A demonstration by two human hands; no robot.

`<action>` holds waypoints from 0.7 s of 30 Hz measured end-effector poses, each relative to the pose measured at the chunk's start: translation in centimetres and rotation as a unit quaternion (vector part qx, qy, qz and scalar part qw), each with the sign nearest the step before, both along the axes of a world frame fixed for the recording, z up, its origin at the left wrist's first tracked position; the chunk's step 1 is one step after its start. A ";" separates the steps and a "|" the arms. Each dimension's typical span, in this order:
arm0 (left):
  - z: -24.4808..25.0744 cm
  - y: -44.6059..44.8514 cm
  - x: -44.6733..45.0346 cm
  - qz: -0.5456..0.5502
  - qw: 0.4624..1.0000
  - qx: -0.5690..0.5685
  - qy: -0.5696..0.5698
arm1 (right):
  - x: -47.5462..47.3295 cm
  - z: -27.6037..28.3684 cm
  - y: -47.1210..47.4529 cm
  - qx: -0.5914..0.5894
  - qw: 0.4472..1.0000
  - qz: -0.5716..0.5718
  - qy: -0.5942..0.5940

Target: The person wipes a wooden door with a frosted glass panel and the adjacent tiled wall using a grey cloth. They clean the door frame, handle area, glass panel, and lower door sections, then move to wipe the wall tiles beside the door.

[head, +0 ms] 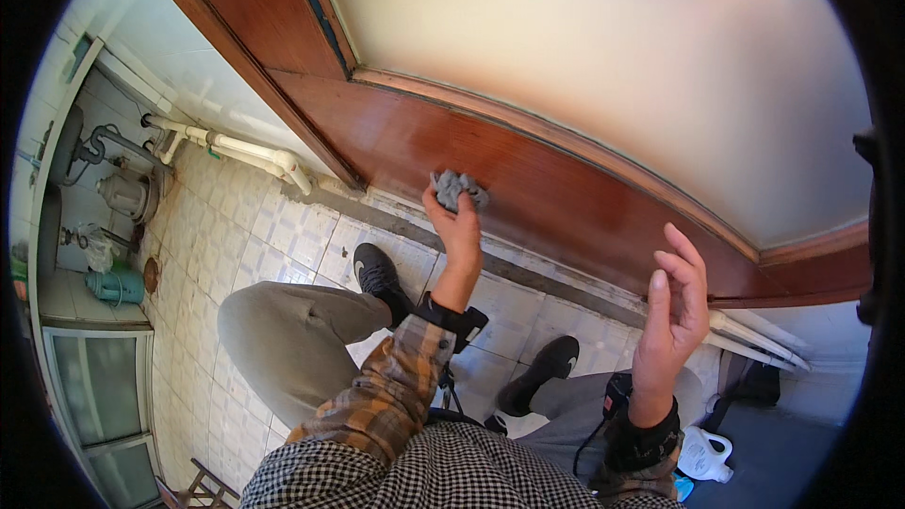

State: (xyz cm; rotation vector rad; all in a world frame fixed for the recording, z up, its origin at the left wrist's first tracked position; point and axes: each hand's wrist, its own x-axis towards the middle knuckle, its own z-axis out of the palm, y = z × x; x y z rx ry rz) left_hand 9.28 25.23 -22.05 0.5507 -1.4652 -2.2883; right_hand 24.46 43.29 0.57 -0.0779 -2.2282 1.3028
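A crumpled grey cloth is gripped in my left hand and rests against the lower wooden panel of a door. The panel is reddish brown and glossy where light falls on it. Above it, a wooden moulding borders a large frosted glass pane. To the right, my right hand is raised before the door with its fingers apart and nothing in it. Whether its fingertips touch the panel I cannot tell.
Pale tiles cover the floor, with a grey threshold strip along the door. White pipes run along the wall at left. A teal container stands under the counter. A white jug lies at lower right, near a wooden stool's opposite side.
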 end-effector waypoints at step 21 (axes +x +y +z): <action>8.2 4.1 8.9 -0.121 0.882 -0.429 0.152 | 3.0 -4.8 0.7 0.033 0.986 0.124 -0.109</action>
